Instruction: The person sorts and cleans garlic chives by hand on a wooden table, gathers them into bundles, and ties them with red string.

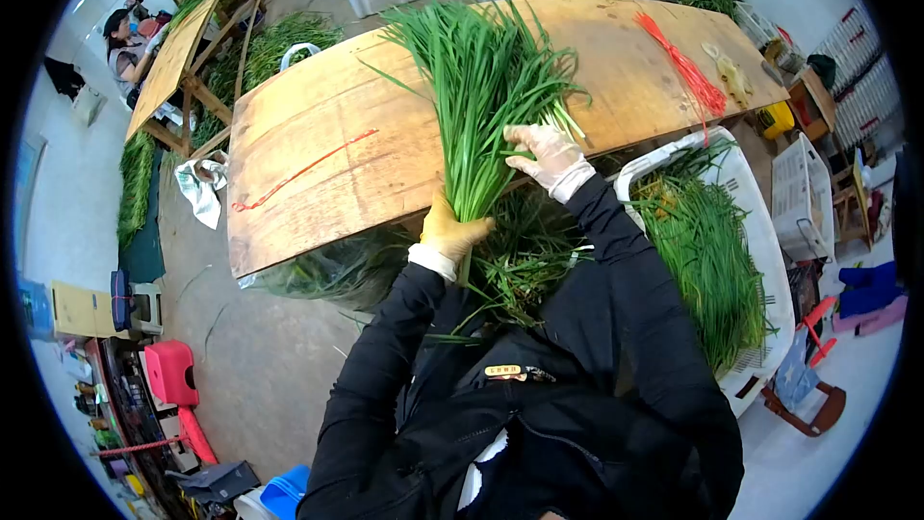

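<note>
A large bunch of long green leafy stalks (462,96) lies over the wooden table (327,135), its leaf tips toward the far edge. My left hand (450,233), in a yellowish glove, is wrapped round the lower end of the bunch at the table's near edge. At the bunch's right side is my right hand (551,156), in a pale glove, with thumb and fingers apart and fingertips close to the leaves. Pale stalk ends (566,121) show just beyond it. One red strip (308,169) lies on the table to the left.
A bundle of red strips (685,67) and a pair of gloves (730,75) lie on the table's right part. A white basket (760,279) of green stalks stands at my right. More greens hang below the near edge. Another person (125,53) is at the far-left table.
</note>
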